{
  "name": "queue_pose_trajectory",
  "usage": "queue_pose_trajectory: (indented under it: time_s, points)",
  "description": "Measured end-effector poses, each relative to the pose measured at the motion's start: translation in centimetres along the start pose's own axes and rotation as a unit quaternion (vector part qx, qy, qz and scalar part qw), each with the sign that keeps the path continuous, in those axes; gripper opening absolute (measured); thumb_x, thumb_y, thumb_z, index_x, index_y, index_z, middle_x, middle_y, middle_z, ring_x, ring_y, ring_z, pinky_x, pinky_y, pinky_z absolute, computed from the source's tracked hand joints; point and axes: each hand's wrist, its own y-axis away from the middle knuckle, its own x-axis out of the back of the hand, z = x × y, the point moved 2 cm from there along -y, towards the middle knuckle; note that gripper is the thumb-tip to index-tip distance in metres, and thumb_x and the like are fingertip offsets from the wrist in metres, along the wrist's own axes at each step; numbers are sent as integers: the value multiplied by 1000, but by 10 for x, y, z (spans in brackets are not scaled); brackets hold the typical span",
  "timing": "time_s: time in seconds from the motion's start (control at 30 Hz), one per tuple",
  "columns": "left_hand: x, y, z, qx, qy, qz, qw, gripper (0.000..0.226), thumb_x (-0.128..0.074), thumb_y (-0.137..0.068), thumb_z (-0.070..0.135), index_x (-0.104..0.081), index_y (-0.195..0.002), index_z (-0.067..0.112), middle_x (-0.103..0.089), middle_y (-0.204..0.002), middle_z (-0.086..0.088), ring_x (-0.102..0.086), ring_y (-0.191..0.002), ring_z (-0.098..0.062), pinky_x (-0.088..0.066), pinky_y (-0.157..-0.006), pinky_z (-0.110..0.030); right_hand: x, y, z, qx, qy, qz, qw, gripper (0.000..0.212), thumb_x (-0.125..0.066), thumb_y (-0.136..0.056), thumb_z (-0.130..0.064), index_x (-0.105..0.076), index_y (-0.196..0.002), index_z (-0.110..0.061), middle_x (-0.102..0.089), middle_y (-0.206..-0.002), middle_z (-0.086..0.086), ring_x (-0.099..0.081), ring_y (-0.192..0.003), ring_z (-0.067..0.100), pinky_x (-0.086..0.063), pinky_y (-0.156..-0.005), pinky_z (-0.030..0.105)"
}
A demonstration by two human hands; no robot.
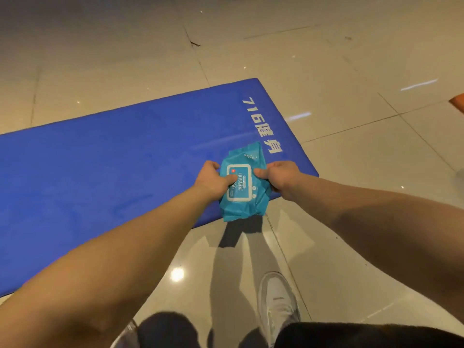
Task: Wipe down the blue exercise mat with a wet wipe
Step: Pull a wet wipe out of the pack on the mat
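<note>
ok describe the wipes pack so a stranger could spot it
Find the blue exercise mat on the tiled floor, then its white-lettered end. There the left hand and right hand hold a crinkled teal wet wipe pack, the only thing with a white-framed lid.

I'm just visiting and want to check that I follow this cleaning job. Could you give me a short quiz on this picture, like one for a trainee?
1. True or false: a loose wipe already lies on the blue mat.
2. The wipe pack is gripped by: A one hand, B both hands, C neither.
3. Fill in: the left thumb rests on the pack's white ____.
Key: 1 false; 2 B, the left hand and the right hand; 3 lid.
</note>
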Motion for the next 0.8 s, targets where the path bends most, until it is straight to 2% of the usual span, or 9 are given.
queue_pose_trajectory:
  time_s: [0.03, 0.13, 0.27, 0.33, 0.43, 0.53, 0.6, 0.73, 0.8]
  points:
    - [17, 6, 6, -18, -32, 10, 999, 62, -79, -87, 29, -39, -129, 7, -62, -117, -10, -64, -103, -27, -53, -89, -41, -6, 10, -13, 16, 3, -2, 1000, 30, -85, -79, -24, -69, -91, -3, -75, -94, 13, -73, -86, 27, -61, -82, 46]
    - [62, 35, 32, -61, -123, 47, 989, 56, -77, -88, 31, -33, -114, 9, -51, -106, -9, -56, -92, -27, -48, -76, -41, -25, 46, -45, 32, -33, -10, 999, 29, -84, -80, -20, -68, -97, -2, -74, -96, 12, -73, -85, 26, -62, -76, 39]
    - [105, 81, 60, -64, -203, 51, 976, 58, -76, -87, 43, -44, -117, 6, -61, -102, -15, -62, -90, -29, -37, -52, -29, -49, 94, -73, 33, -98, -28, 994, 27, -78, -86, -18, -66, -103, -2, -74, -99, 12, -73, -85, 26, -61, -66, 34]
    - [117, 104, 61, -56, -207, 40, 976, 65, -79, -82, 48, -39, -116, 10, -57, -102, -8, -59, -90, -25, -37, -53, -28, -55, 117, -80, 27, -116, -29, 993, 24, -74, -89, -17, -65, -104, -2, -73, -100, 13, -73, -86, 27, -60, -60, 34]
    - [129, 133, 57, -61, -191, 41, 979, 75, -83, -75, 54, -34, -115, 14, -56, -106, -4, -60, -94, -22, -42, -60, -29, -60, 146, -81, 26, -118, -34, 992, 19, -69, -92, -14, -67, -105, 0, -74, -98, 14, -74, -86, 27, -63, -72, 41]
    - [134, 150, 43, -53, -176, 49, 982, 76, -82, -74, 58, -36, -114, 14, -56, -101, -1, -61, -92, -21, -43, -60, -30, -63, 165, -72, 16, -138, -72, 988, 12, -64, -95, -8, -68, -103, 0, -75, -95, 13, -74, -78, 23, -62, -63, 34]
    - [135, 154, 32, -43, -183, 45, 981, 75, -82, -73, 60, -37, -112, 14, -58, -98, -2, -62, -90, -21, -43, -58, -30, -67, 174, -68, 12, -131, -95, 987, 12, -63, -95, -6, -67, -104, 1, -75, -97, 14, -74, -80, 23, -62, -64, 33]
    - [141, 144, 24, -40, -260, 40, 964, 70, -80, -69, 63, -48, -99, 8, -62, -87, -15, -60, -69, -26, -37, -48, -29, -80, 170, -70, 21, -82, -116, 990, 11, -61, -97, -6, -67, -103, 1, -75, -93, 12, -73, -83, 22, -63, -74, 36]
    - [142, 142, 21, -28, -293, 31, 955, 61, -78, -72, 60, -53, -93, 9, -55, -76, -7, -54, -63, -21, -34, -47, -29, -86, 166, -69, 10, -76, -154, 985, 11, -62, -96, -8, -66, -103, 0, -76, -86, 10, -74, -83, 22, -62, -77, 37]
